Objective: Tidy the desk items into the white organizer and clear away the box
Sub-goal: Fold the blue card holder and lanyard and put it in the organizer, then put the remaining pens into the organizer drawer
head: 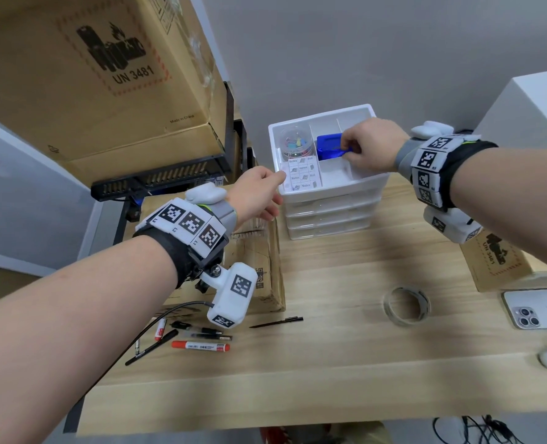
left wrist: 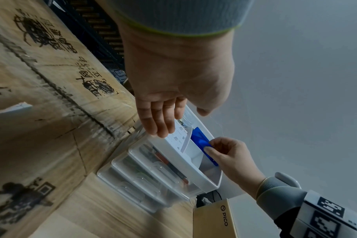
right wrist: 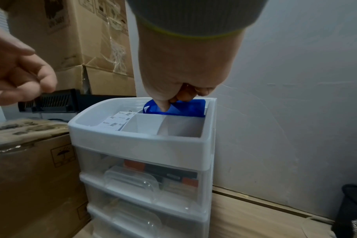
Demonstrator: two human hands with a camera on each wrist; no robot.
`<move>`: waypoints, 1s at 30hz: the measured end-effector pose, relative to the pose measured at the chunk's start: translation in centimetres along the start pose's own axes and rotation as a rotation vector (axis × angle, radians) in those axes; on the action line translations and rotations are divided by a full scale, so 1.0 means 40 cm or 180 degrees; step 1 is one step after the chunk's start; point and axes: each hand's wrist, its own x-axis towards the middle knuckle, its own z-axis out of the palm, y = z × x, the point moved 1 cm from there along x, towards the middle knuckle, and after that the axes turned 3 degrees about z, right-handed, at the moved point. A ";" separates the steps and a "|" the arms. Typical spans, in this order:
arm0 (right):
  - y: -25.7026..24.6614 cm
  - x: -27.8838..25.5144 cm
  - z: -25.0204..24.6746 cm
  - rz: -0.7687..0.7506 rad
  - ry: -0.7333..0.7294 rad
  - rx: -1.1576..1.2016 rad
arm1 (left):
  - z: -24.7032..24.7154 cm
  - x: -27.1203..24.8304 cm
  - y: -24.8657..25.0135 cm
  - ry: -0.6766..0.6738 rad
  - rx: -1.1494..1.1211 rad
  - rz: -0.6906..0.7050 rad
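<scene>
The white organizer point(head: 333, 200) stands at the back of the desk on clear drawers. Its top tray holds a jar of coloured clips point(head: 296, 144), a notes pad point(head: 302, 173) and a blue card holder point(head: 328, 144) with a blue strap. My right hand point(head: 349, 149) reaches down into the back middle compartment and pinches the blue card holder's strap point(right wrist: 151, 107). My left hand point(head: 277, 189) hovers at the tray's front left corner with relaxed fingers point(left wrist: 159, 124) over the notes pad point(left wrist: 178, 139), holding nothing. A brown cardboard box point(head: 259, 274) lies left of the organizer.
Several pens and red markers point(head: 201, 346) lie near the desk's front left, one black pen point(head: 277, 322) apart. A tape roll point(head: 406, 304), a phone point(head: 538, 307) and a small printed box point(head: 496, 261) sit to the right. Large cartons point(head: 105, 75) tower at left.
</scene>
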 end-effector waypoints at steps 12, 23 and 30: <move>-0.042 -0.006 0.008 0.0461 -0.0379 -0.0288 | -0.012 -0.024 -0.035 0.0005 -0.0019 -0.0041; -0.062 -0.127 -0.001 -0.0202 0.0530 0.0225 | 0.038 -0.129 -0.012 -0.1070 0.0751 0.0296; -0.134 -0.263 0.081 -0.0005 -0.0709 0.0215 | 0.103 -0.226 -0.111 -0.2391 0.1440 -0.0422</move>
